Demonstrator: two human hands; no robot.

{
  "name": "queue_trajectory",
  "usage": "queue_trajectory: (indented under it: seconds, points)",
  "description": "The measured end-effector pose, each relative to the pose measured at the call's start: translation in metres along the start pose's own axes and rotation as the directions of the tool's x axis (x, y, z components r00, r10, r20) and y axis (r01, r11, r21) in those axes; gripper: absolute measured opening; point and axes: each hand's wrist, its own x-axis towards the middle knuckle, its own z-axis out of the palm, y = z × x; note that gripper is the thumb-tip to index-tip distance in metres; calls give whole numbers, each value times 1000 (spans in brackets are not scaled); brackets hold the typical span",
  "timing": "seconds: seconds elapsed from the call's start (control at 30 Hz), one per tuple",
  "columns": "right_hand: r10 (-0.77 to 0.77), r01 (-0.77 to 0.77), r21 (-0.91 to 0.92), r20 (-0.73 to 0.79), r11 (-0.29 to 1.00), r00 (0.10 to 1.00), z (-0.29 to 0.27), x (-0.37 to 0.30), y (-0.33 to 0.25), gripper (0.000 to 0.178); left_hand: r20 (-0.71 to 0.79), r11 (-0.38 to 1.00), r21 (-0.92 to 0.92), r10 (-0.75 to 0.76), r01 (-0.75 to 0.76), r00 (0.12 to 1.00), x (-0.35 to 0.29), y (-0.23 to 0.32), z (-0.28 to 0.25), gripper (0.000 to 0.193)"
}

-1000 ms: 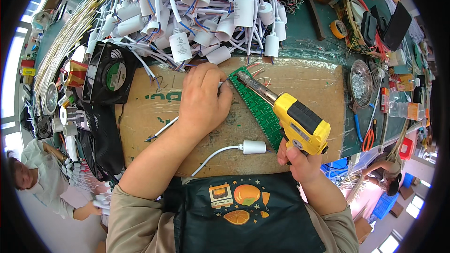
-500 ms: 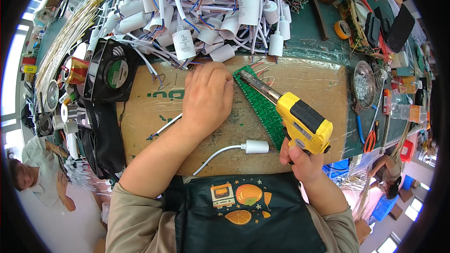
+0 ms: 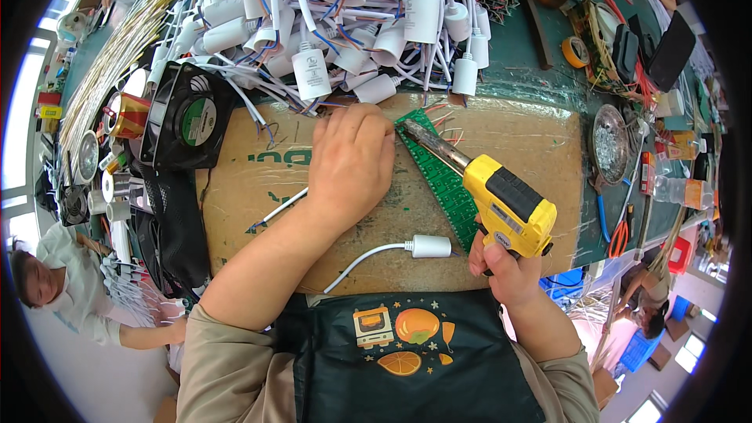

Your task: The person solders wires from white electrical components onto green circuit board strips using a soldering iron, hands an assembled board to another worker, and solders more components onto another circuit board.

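Note:
My right hand (image 3: 505, 268) is wrapped round the grip of a yellow and black soldering gun (image 3: 513, 205). The gun's metal tip lies over the upper end of a green circuit board panel (image 3: 440, 180). Left of that end, my left hand (image 3: 354, 153) rests on the cardboard with its fingers curled; the fingertips, and whatever they pinch, are hidden. Red and white wires (image 3: 445, 127) stick out beside the panel's top. A white lamp holder (image 3: 430, 246) with a white cable lies nearest me, and another white cable (image 3: 285, 204) runs under my left wrist.
Beyond the cardboard mat (image 3: 540, 164) rises a large pile of white lamp holders (image 3: 313, 74) with cables. A black fan (image 3: 186, 121) stands at left. At right are a metal dish (image 3: 609, 141), yellow tape (image 3: 575, 52) and pliers (image 3: 619, 236). Co-workers sit at both sides.
My hands and the soldering gun keep nearly the same place; the whole view shifts slightly. The co-worker at left has lowered an arm, and another person's arm reaches in at the far left.

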Motion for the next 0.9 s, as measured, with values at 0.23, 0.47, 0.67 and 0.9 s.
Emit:
queue_trajectory:
  seconds: [0.23,0.47,0.67,0.9]
  points:
    - [7,-7,6,-9,1000,1000,1,-1,0,47,7,1000,6,-1,1,1000,1,1,1,21]
    - [-16,16,7,-13,1000,1000,2,1,4,48,-21,1000,23,3,-3,1000,1,-1,1,20]
    - [-81,84,100,-36,991,996,-7,-4,19,64,-25,997,76,7,-5,1000,-2,-2,6,19]
    - [-143,149,209,-46,966,989,-11,-11,19,72,-31,998,70,1,1,1000,-3,1,4,15]
